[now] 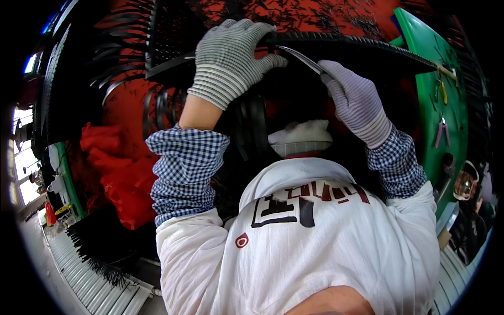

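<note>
My left hand [229,60], in a grey-and-white striped glove, lies over the edge of a black woven panel [362,44]. Its fingers are on the far side and the thumb on the near side, so the edge sits in its grip. In the same kind of glove, my right hand [357,102] is closed around a slim metal tool with a pointed, slightly curved blade [300,58]. The blade's tip points toward my left thumb, close to the panel edge. My right palm hides the tool's handle. Loose black strips [123,47] fan out left of my left hand.
Black offcuts [336,18] litter a red surface at the far side. On the right, a green board [428,105] carries yellow-handled pliers [443,92] and a pink-handled tool [442,133]. Red cloth [123,178] lies at left. White rollers [94,283] run along the lower left.
</note>
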A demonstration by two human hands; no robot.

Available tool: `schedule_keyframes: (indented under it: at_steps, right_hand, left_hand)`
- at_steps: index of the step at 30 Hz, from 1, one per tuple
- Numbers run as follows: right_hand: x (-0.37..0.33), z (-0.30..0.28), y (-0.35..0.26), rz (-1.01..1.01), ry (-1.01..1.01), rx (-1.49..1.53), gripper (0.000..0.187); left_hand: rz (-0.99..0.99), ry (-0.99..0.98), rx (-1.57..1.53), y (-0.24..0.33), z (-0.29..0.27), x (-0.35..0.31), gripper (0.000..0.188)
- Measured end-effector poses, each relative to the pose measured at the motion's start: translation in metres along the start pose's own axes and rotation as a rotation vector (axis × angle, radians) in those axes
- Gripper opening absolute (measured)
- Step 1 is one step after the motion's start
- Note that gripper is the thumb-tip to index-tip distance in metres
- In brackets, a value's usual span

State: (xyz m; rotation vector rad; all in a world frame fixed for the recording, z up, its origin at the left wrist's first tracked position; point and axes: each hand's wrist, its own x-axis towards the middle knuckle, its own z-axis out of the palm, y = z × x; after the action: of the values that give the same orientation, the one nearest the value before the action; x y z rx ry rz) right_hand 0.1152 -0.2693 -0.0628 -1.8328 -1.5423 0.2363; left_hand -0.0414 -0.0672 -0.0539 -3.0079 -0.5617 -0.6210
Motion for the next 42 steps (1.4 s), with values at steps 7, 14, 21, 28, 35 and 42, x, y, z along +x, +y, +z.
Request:
schedule_keyframes:
  at_steps: [7,14,21,28,35,42]
  right_hand:
    - [-0.007,0.010,0.007,-0.024,0.029,-0.114,0.023]
    - [-0.012,0.013,0.000,0.123,-0.021,-0.069,0.030]
    - [-0.020,0.017,0.000,0.129,0.038,0.001,0.031]
    - [-0.023,0.028,-0.009,0.170,0.064,-0.034,0.034]
    - [-0.026,0.022,0.013,0.175,0.069,-0.001,0.033]
    - [-0.001,0.004,0.002,-0.061,-0.014,-0.419,0.027]
  left_hand:
    - [0.001,0.003,-0.015,0.002,-0.002,0.001,0.049]
    - [0.013,-0.012,-0.020,0.011,-0.009,0.008,0.038]
    - [-0.033,0.022,-0.190,0.023,-0.026,0.011,0.026]
    - [-0.012,0.013,-0.180,0.019,-0.022,0.011,0.026]
    - [-0.017,0.024,-0.153,0.031,0.001,0.020,0.025]
    - [0.016,0.059,-0.130,0.016,-0.025,0.002,0.024]
